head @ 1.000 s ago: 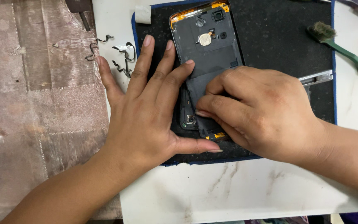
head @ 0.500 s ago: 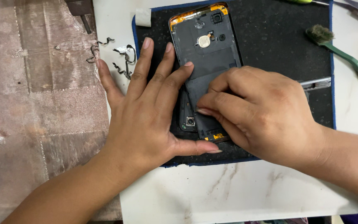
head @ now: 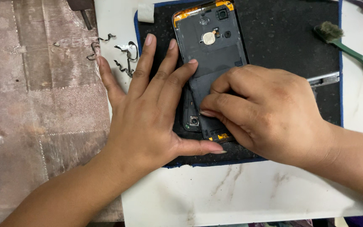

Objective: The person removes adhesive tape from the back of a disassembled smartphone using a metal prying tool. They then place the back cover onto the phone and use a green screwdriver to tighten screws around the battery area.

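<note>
Opened phone (head: 211,46), back up, inner frame bared, lying on black mat (head: 282,38) atop white marble slab (head: 232,193). Left hand (head: 148,113) spread flat, fingers splayed, pressing down on phone's left edge and mat, thumb along lower end; gripping nothing. Right hand (head: 269,113) curled, fingertips pinched onto dark panel (head: 204,90) over phone's lower half. Green brush (head: 349,48) near mat's right edge. Bent metal clips (head: 124,56) just left of mat. Small white block (head: 145,12) at mat's top-left corner.

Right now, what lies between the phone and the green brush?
In the head view, only bare black mat lies between the phone and the green brush.
</note>
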